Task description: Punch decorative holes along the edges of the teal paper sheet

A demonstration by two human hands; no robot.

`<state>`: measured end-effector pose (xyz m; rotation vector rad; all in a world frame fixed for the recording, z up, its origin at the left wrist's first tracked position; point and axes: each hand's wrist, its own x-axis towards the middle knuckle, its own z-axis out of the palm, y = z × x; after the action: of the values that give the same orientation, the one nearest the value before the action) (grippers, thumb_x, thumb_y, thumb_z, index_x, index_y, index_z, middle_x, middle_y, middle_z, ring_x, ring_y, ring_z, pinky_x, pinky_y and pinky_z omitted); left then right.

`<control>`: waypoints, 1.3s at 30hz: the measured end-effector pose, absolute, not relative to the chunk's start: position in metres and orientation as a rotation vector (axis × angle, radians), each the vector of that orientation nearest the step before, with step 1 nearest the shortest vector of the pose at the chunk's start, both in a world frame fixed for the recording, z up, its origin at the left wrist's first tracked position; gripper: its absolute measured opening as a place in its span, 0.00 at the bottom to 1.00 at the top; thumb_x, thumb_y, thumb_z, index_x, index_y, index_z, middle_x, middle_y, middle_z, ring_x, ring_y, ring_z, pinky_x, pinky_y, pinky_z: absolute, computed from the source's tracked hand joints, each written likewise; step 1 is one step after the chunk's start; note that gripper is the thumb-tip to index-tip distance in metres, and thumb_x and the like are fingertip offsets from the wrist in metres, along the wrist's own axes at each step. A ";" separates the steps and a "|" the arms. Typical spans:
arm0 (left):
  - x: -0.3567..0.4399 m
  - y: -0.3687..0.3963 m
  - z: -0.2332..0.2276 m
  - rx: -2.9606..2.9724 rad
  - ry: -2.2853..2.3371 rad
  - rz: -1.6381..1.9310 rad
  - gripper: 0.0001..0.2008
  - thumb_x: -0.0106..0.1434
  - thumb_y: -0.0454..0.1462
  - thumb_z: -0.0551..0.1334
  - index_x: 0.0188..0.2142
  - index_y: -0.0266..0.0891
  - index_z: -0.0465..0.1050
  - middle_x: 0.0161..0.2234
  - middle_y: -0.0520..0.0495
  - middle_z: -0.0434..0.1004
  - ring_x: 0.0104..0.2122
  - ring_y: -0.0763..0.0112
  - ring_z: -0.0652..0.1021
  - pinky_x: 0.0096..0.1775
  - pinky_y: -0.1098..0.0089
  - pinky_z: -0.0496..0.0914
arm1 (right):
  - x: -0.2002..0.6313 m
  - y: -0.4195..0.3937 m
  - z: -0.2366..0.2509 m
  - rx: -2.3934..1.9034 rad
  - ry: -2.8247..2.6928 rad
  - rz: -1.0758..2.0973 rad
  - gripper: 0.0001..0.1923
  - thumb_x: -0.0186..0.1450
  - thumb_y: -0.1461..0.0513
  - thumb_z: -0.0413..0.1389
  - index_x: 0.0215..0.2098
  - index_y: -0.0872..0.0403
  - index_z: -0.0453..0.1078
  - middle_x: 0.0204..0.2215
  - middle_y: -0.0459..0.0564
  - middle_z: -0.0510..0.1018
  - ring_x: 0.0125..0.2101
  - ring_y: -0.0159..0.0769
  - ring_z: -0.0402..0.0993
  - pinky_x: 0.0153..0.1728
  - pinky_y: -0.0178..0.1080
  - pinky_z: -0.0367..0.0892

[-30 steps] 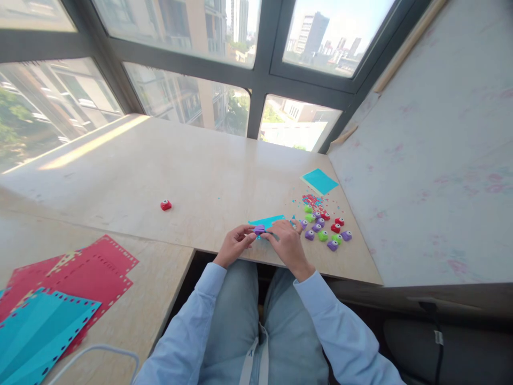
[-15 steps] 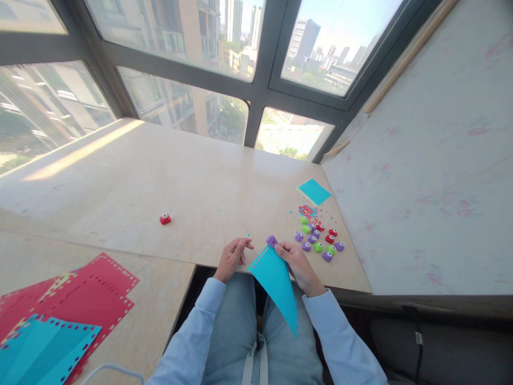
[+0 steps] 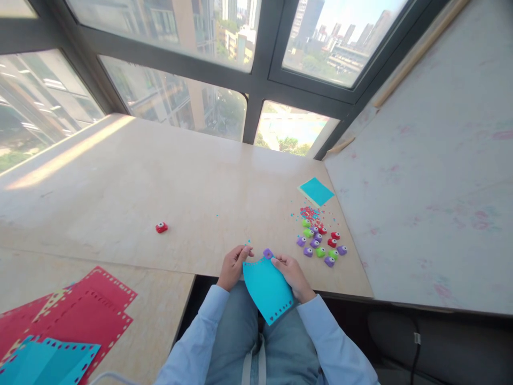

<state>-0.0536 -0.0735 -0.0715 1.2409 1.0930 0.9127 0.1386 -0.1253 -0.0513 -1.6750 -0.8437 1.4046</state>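
A cyan paper sheet with punched holes along its edges hangs over my lap at the table's near edge. My left hand pinches its upper left corner. My right hand grips its upper right edge together with a small purple punch clamped on the top edge. To the right, several small purple, green and red punches lie in a cluster on the table.
A lone red punch lies at mid-table. Paper confetti and a cyan square sheet lie beyond the cluster. Red sheets and cyan sheets, all punched, are stacked at the lower left. Windows stand behind; a pale wall panel rises on the right.
The cyan sheet was lifted off the table and turned to face me. My left hand, free half a second ago, has taken hold of its corner. The purple punch stays on the sheet.
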 end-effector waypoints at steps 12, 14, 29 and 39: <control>-0.048 -0.060 -0.061 1.143 1.154 0.818 0.19 0.57 0.50 0.62 0.36 0.36 0.76 0.33 0.44 0.80 0.28 0.67 0.76 0.30 0.69 0.69 | 0.140 -0.127 -0.043 -1.784 -1.378 0.967 0.17 0.65 0.51 0.51 0.39 0.53 0.76 0.36 0.51 0.81 0.39 0.43 0.76 0.42 0.42 0.68; -0.045 -0.055 -0.059 1.133 1.088 0.750 0.19 0.54 0.50 0.65 0.35 0.36 0.77 0.34 0.43 0.81 0.33 0.64 0.78 0.36 0.66 0.71 | 0.139 -0.127 -0.037 -1.750 -1.485 0.923 0.16 0.67 0.54 0.50 0.42 0.51 0.76 0.41 0.50 0.81 0.44 0.43 0.76 0.47 0.43 0.67; -0.017 -0.034 -0.043 1.123 1.125 0.689 0.23 0.50 0.50 0.69 0.39 0.36 0.76 0.13 0.60 0.56 0.15 0.79 0.59 0.19 0.76 0.53 | 0.167 -0.084 -0.010 -1.677 -1.750 0.814 0.16 0.67 0.56 0.53 0.50 0.50 0.74 0.46 0.53 0.80 0.46 0.43 0.76 0.48 0.44 0.71; 0.000 -0.013 -0.023 1.210 1.178 0.809 0.17 0.54 0.47 0.67 0.37 0.38 0.75 0.16 0.58 0.57 0.17 0.78 0.60 0.20 0.75 0.54 | 0.199 -0.078 0.010 -1.753 -1.786 0.509 0.17 0.67 0.55 0.53 0.52 0.50 0.71 0.46 0.56 0.77 0.48 0.46 0.73 0.50 0.49 0.69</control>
<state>0.0002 -0.0133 -0.0229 1.2104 1.1775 0.8085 0.1988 -0.0783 0.0098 -1.7526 -1.7859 0.5086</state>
